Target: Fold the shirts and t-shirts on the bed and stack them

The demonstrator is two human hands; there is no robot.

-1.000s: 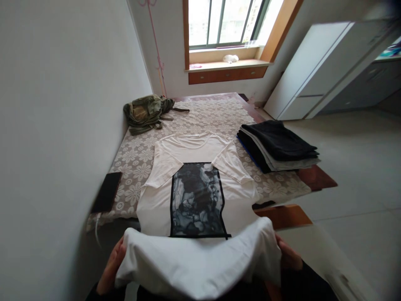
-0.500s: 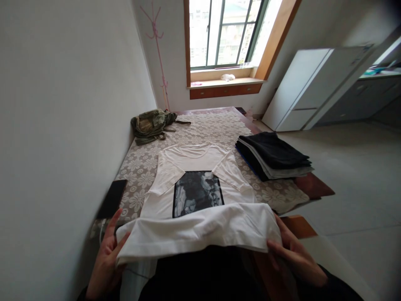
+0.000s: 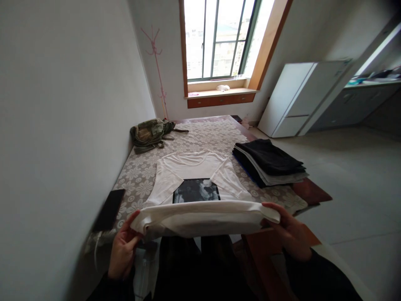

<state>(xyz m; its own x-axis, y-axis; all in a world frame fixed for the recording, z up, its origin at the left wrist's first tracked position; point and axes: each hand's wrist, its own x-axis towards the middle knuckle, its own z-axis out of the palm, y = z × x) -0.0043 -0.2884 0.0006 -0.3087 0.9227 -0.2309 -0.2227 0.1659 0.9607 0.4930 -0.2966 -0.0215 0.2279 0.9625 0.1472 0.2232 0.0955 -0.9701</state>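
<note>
A white T-shirt (image 3: 194, 161) with a dark printed picture on its front lies spread over the table, neckline away from me. Its sleeves are folded inward over the chest. My left hand (image 3: 124, 246) pinches the left end of the raised hem, and my right hand (image 3: 290, 230) grips the right end. Between them the hem is stretched nearly straight above the near table edge, hiding the lower part of the print. A black phone (image 3: 109, 210) lies at the table's left edge, close to my left hand.
A stack of folded dark and grey clothes (image 3: 269, 163) lies right of the shirt. At the back left sits a camouflage backpack (image 3: 152, 133) against the wall. The table has a floral cloth (image 3: 134, 179). A wooden stool or bench (image 3: 266, 246) stands below my right hand.
Both hands have raised the hem and moved it away from me, pulling it straighter. More of the print is now covered. The camera view has tilted slightly upward.
</note>
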